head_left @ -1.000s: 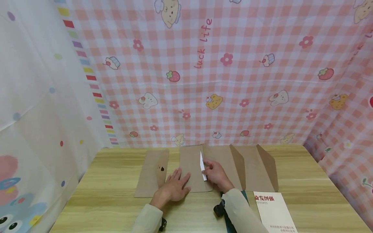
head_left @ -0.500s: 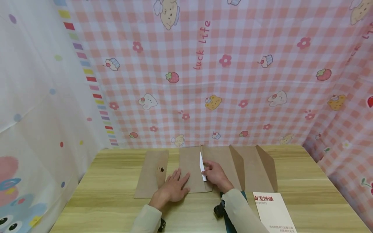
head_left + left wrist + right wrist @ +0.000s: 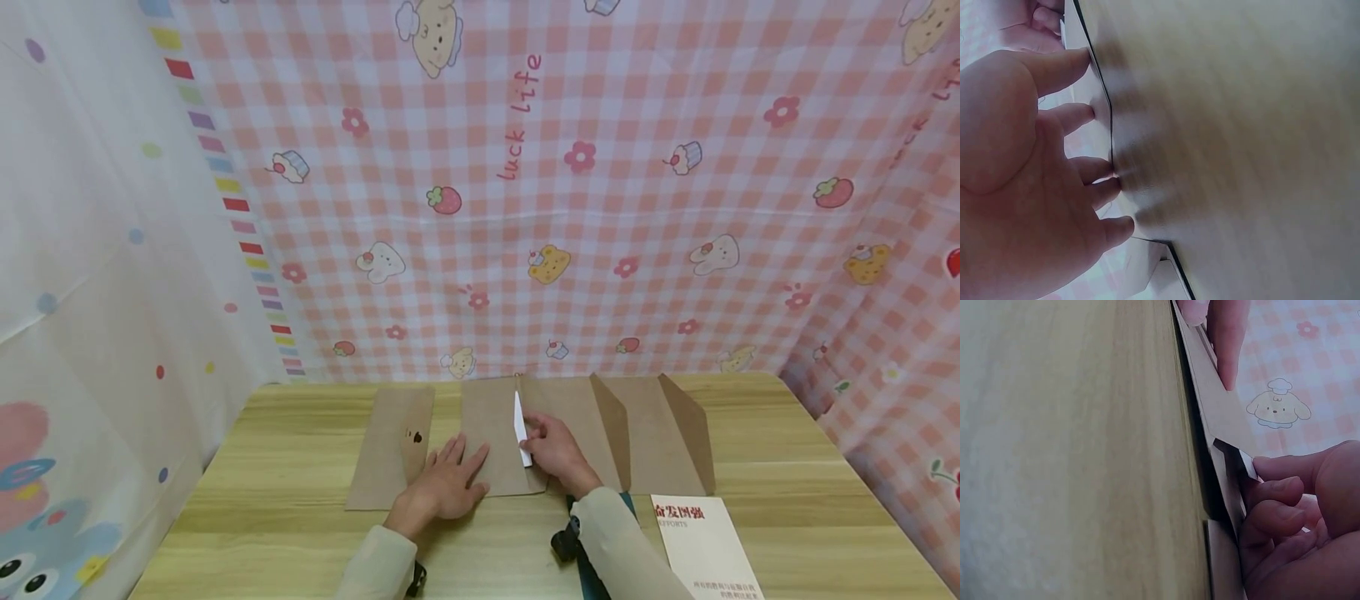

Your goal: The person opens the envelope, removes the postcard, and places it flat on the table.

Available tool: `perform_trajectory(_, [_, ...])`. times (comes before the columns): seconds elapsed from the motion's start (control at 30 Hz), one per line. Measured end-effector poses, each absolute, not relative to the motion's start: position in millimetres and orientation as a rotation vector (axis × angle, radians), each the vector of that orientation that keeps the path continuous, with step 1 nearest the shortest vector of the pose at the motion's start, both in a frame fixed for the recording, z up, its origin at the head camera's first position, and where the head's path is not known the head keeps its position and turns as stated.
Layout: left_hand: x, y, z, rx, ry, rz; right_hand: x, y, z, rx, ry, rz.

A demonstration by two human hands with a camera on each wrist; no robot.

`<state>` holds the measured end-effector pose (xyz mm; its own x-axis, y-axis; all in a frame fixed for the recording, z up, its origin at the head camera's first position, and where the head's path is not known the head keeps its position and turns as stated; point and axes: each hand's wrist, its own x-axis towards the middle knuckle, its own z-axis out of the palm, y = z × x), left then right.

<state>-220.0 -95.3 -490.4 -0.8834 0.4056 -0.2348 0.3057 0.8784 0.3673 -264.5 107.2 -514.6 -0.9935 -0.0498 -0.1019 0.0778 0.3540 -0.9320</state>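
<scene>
My left hand (image 3: 446, 487) rests with spread, straight fingers on a brown paper envelope (image 3: 489, 417) in the middle of the table. From that envelope's right-hand opening a narrow strip of a white card (image 3: 518, 425) sticks out. My right hand (image 3: 558, 454) pinches this strip from the right; in the right wrist view the thumb lies at the white edge (image 3: 1247, 464) and the other fingers curl beneath. The rest of the card is hidden inside. In the left wrist view the fingertips (image 3: 1124, 226) of my left hand press down along the envelope.
Two more brown envelopes with raised flaps (image 3: 686, 433) overlap to the right. Another envelope (image 3: 381, 450), with a small dark mark, lies left. A white card with red characters (image 3: 708, 542) lies front right. Something dark green (image 3: 590, 577) shows under the right forearm. A checked curtain (image 3: 480, 233) hangs behind.
</scene>
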Motion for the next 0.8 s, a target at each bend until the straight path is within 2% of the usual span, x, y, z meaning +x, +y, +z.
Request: perform_trajectory(0.8, [-219.6, -96.5, -489.8, 0.546, 2.732, 0.460, -265.1, 109.4, -514.7, 0.012, 2.553, -1.674])
